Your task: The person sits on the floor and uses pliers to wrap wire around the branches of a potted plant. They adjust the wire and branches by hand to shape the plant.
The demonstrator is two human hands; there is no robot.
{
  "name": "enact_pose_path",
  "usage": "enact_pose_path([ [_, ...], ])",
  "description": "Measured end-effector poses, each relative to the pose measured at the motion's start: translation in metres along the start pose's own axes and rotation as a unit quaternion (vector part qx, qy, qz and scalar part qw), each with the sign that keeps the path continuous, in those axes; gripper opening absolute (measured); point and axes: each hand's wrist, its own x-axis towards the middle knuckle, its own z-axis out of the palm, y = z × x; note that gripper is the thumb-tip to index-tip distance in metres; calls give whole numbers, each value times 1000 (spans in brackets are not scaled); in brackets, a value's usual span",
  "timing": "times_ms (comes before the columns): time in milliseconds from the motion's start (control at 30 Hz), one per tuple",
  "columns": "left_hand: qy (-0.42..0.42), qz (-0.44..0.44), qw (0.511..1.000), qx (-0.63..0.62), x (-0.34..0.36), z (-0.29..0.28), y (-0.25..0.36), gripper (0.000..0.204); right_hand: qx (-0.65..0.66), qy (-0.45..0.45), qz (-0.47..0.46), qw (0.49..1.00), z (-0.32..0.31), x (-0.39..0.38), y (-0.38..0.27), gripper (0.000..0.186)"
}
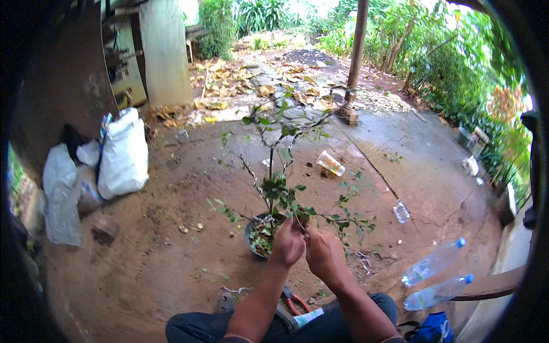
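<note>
Left hand (288,242) and right hand (327,249) together, clamped on a low branch (301,213) of the potted plant (275,190), frame centre; grip partly hidden. Plastic cup (331,163), right of centre: orange print. Bottles (433,263), lower right: labels (424,298) illegible.

You are outdoors in a yard (417,146). In your view, confirm this by the soil-stained floor (143,257), the wooden post (357,51) at 1 o'clock, fallen leaves (266,90) at 12 o'clock, dense greenery (440,66) at 2 o'clock, and white sacks (123,160) at 9 o'clock.
</note>
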Motion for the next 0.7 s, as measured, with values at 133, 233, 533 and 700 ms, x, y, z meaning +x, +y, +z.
enact_pose_path([
  [133, -67, -31, 993, -97, 12, -11, -5, 28, -62, -23, 25, 998, -4, 2, -11, 11],
  [233, -106, -45, 984, -138, 11, -15, -5, 26, -98, -40, 42, 993, -7, 0, -29, 12],
  [533, -25, -55, 965, -255, 6, -9, -17, 23, -321, -68, -61, 942, -46, 16, -64, 14],
  [700, -109, -45, 952, -284, 5, -16, -7, 23, -267, -150, -83, 948, -70, 51, -59, 14],
])
